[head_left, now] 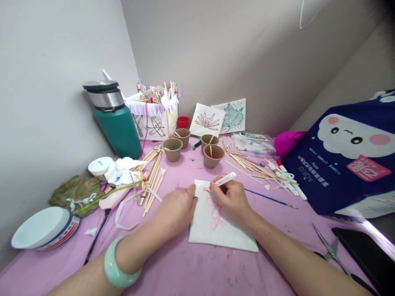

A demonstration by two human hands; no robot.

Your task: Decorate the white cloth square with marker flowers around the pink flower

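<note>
A white canvas panel (216,236) lies on the table in front of me, with a looping red line drawing on its middle and small red marks near its top left. My right hand (230,197) is closed around a white marker (224,180), whose red tip is down at those upper marks. Along the canvas's left edge, my left hand (179,205) grips and presses with its fingers curled together; part of the fingers is hidden. A pale green bangle (121,263) circles my left wrist.
Several brown cups (213,156) stand beyond the canvas. Wooden sticks (153,181) lie left; a blue paintbrush (271,198) and scissors (333,250) lie right. A green bottle (117,127), a bowl (43,228), a dark blue bag (333,164) and a black phone (358,255) flank the work.
</note>
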